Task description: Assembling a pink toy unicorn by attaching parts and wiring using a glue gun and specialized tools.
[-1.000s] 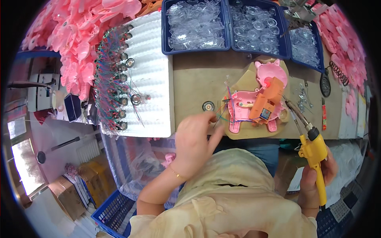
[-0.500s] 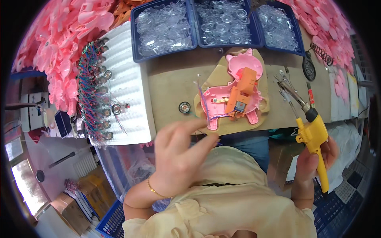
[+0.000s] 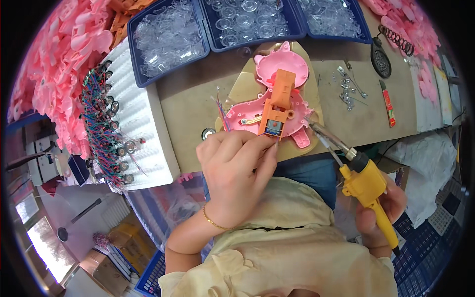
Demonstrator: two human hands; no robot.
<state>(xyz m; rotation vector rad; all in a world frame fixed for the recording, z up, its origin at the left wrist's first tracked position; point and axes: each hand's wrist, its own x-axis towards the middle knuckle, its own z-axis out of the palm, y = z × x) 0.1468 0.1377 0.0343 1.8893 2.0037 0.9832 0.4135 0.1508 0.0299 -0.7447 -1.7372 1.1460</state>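
Note:
My left hand (image 3: pixel 237 171) is at the near edge of a pink animal-shaped toy shell half (image 3: pixel 282 69). Its thumb and forefinger are pinched together beside the small motor (image 3: pixel 274 128) of an orange gearbox (image 3: pixel 280 101) inside the shell; what the fingertips hold is hidden. A yellow soldering gun (image 3: pixel 366 185) is gripped in my right hand (image 3: pixel 383 205), its metal tip pointing up and left, close to the shell's right edge. Thin coloured wires (image 3: pixel 221 111) stick up at the shell's left. A small round speaker (image 3: pixel 208 133) lies partly behind my left hand.
The shell rests on a tan board (image 3: pixel 242 81). Blue bins (image 3: pixel 208 29) of clear plastic parts stand at the back. White foam (image 3: pixel 141 109) at left bears wired speakers (image 3: pixel 111 106); pink parts (image 3: pixel 64 64) are heaped beyond. Metal bits (image 3: pixel 346 94) and a red-handled tool (image 3: pixel 388 105) lie right.
My left hand has moved from hovering with spread fingers to a pinch at the motor. The soldering gun has come left, its tip now near the shell. The whole view has shifted slightly.

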